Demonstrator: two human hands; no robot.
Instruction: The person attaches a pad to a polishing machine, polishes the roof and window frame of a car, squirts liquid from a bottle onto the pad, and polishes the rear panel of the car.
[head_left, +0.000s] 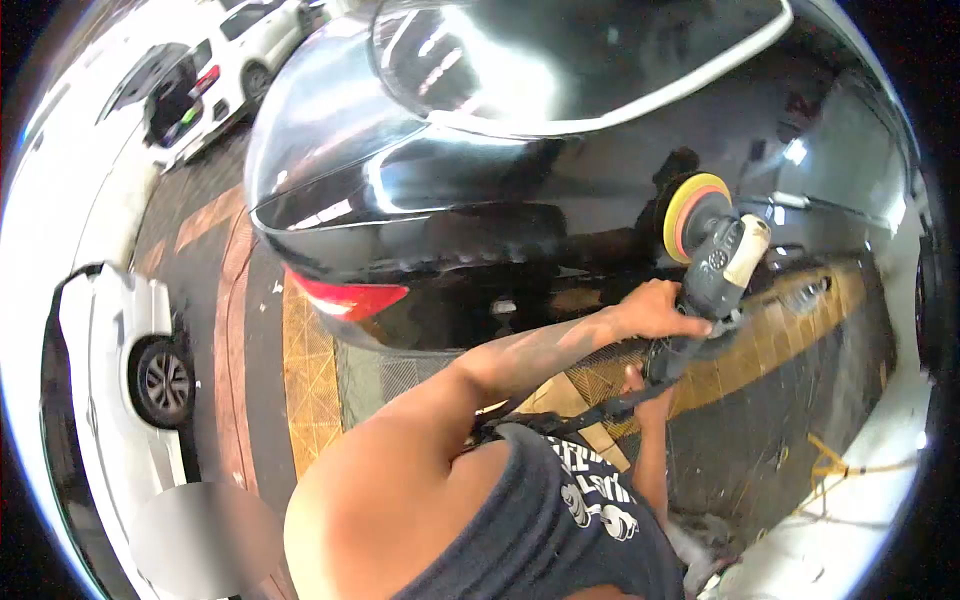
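A dark polisher [712, 270] with a beige section on its head is held in both hands. Its round yellow and orange pad [683, 215] is at the rear panel of a glossy black car [480, 235]; I cannot tell how firmly it presses. My left hand [655, 310] is closed around the front of the polisher's body, thumb over the near side. Lower down, my right hand [648, 388] is closed around the rear handle, partly hidden by the tool. A black cord or strap [600, 412] runs back from the handle towards my waist.
The car's red tail light [350, 297] is left of my arm. White cars stand at the left, one with a dark wheel [165, 383], another with its rear open [180, 110]. A yellow frame [835, 470] stands at the right. Brown cardboard [560, 398] lies below the polisher.
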